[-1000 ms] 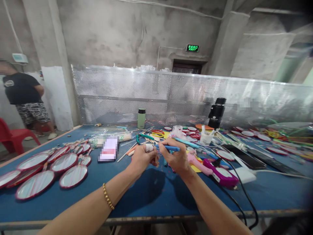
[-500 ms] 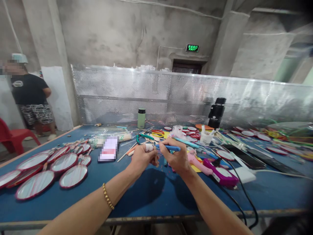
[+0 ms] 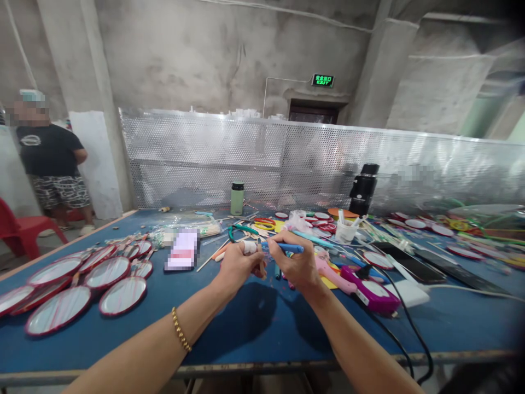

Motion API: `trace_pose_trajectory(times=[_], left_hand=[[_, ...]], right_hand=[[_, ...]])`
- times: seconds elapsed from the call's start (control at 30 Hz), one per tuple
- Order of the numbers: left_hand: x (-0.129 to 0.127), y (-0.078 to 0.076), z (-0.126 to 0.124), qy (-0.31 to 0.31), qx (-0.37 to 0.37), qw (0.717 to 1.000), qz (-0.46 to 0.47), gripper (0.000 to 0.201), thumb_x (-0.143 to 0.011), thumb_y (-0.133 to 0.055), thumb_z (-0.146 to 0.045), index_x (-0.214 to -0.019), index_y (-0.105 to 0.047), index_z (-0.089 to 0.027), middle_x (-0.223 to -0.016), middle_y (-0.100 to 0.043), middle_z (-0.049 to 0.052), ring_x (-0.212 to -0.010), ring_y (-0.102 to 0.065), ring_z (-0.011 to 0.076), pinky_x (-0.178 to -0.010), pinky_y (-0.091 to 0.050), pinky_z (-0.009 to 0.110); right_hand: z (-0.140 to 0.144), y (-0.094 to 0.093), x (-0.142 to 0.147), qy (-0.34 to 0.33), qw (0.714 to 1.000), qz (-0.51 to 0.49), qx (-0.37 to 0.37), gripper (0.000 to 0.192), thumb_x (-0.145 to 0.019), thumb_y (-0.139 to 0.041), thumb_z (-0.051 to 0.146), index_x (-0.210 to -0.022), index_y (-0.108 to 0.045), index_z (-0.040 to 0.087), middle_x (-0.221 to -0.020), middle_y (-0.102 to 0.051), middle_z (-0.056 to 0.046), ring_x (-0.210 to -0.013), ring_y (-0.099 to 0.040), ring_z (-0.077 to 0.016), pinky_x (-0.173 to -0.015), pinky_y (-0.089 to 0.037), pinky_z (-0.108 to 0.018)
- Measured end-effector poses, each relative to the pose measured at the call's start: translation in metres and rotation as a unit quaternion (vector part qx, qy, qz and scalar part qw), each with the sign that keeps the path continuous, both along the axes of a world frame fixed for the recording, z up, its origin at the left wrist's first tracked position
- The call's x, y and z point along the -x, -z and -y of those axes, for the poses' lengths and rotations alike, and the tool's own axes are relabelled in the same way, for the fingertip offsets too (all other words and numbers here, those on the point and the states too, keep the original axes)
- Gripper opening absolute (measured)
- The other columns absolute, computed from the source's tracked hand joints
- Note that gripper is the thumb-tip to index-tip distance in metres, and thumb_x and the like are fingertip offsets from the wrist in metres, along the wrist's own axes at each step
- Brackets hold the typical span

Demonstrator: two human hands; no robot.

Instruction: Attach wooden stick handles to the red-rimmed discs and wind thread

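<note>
Bare concrete walls and a perforated metal screen close off the far edge of the broad blue table I work at, its top felt-like and matte, scattered with offcuts. At its left lie flat oval mirrors with red rims, shiny and overlapping; at right a magenta glue gun with a black cord lies beside a pink one. A person in a black shirt stands far left by a red plastic chair. My right hand is closed around a slim blue pen-shaped tool, held level above the table's middle, its tip meeting my left hand. That hand pinches a thin wooden stick, upright, with a white bandage on one finger.
</note>
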State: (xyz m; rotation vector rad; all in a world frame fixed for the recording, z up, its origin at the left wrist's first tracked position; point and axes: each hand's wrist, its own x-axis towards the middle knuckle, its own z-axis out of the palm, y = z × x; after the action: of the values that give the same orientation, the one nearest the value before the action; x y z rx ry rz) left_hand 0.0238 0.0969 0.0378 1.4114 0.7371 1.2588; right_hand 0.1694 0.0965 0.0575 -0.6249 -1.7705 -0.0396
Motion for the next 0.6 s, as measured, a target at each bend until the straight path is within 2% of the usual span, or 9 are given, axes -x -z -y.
trace_pose_trajectory(times=[0.3, 0.6], left_hand=[[0.0005, -0.0003, -0.0002, -0.004, -0.003, 1.000, -0.002, 0.024, -0.068, -0.069, -0.032, -0.055, -0.057, -0.016, -0.048, -0.063, 0.002, -0.042, -0.059, 0.0127, -0.048, -0.047, 0.023], [0.0006, 0.0013, -0.0015, -0.006, -0.005, 1.000, -0.007, 0.028, -0.069, -0.070, -0.036, -0.054, -0.056, -0.016, -0.048, -0.063, 0.002, -0.042, -0.059, 0.0130, -0.048, -0.048, 0.023]], right_hand=[[0.0004, -0.0011, 0.0010, 0.004, 1.000, -0.010, 0.008, 0.021, -0.086, -0.058, 0.016, -0.065, -0.059, 0.018, -0.058, -0.053, 0.003, -0.052, -0.045, -0.0094, -0.054, -0.038, -0.024], [-0.0004, -0.0001, 0.0000, 0.007, 1.000, 0.000, 0.005, 0.020, -0.086, -0.058, 0.016, -0.066, -0.059, 0.019, -0.058, -0.052, 0.004, -0.052, -0.044, -0.0095, -0.053, -0.036, -0.024]])
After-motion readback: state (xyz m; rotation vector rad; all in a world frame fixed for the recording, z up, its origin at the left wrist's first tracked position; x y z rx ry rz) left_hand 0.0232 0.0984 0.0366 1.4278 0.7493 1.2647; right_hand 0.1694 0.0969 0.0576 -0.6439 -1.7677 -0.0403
